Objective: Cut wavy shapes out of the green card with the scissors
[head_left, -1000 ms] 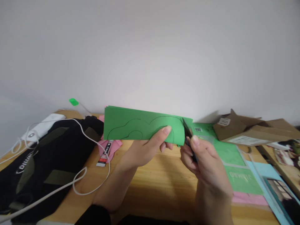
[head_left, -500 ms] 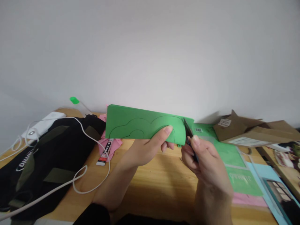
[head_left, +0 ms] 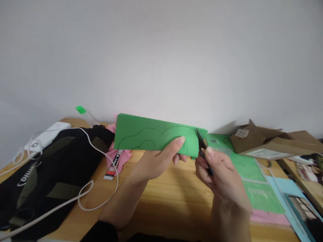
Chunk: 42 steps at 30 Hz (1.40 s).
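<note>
Folded green paper (head_left: 141, 129), several layers thick, is held up above the table with a wavy cloud-like outline drawn on its face in dark line. My left hand (head_left: 164, 158) pinches its lower edge, thumb on the front and fingers behind. In my right hand (head_left: 219, 171) is a pair of black scissors (head_left: 202, 143). Their blades lie at the right end of the paper, close to the drawn line, with the tip near the top edge. My fingers hide most of the scissor handles.
A black bag (head_left: 68, 168) and a white cable (head_left: 118, 174) lie on the left, beside a white power bank (head_left: 47, 134). Pink paper and a glue box (head_left: 113, 166) sit behind my left wrist. At right are green packets (head_left: 262, 195), a torn cardboard package (head_left: 272, 141) and a palette (head_left: 302, 208).
The scissor blades have shifted very slightly left along the drawn line. The paper and both hands stay almost in the same place.
</note>
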Each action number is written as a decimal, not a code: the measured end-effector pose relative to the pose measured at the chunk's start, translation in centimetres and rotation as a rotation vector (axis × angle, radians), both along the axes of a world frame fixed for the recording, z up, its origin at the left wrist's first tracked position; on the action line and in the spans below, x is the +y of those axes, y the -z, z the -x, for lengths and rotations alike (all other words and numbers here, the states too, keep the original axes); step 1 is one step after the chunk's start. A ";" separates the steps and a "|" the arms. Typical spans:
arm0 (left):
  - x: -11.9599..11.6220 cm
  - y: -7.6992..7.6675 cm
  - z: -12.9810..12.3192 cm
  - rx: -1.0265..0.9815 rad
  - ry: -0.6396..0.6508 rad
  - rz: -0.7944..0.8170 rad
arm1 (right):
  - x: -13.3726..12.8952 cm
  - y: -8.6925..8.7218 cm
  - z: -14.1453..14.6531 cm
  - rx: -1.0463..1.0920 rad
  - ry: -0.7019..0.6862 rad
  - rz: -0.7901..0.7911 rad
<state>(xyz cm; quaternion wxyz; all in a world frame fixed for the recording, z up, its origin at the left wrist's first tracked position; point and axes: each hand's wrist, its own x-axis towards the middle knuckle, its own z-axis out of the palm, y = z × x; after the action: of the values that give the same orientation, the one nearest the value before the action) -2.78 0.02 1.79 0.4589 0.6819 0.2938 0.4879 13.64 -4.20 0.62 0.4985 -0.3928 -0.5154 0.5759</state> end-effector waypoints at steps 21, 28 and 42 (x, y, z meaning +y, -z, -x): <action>-0.1 0.1 -0.2 0.045 0.121 0.114 | -0.2 -0.3 -0.6 0.074 -0.047 0.115; -0.1 0.1 -0.1 0.059 0.112 0.105 | -0.3 -0.5 -0.7 0.083 -0.050 0.124; -0.1 -0.1 0.0 0.088 0.104 0.098 | -0.3 -0.3 -0.9 0.047 -0.067 0.137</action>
<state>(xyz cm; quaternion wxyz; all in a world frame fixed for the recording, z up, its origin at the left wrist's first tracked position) -2.80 -0.06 1.88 0.5032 0.6938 0.3012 0.4179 14.56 -4.47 0.94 0.4627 -0.3950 -0.4758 0.6352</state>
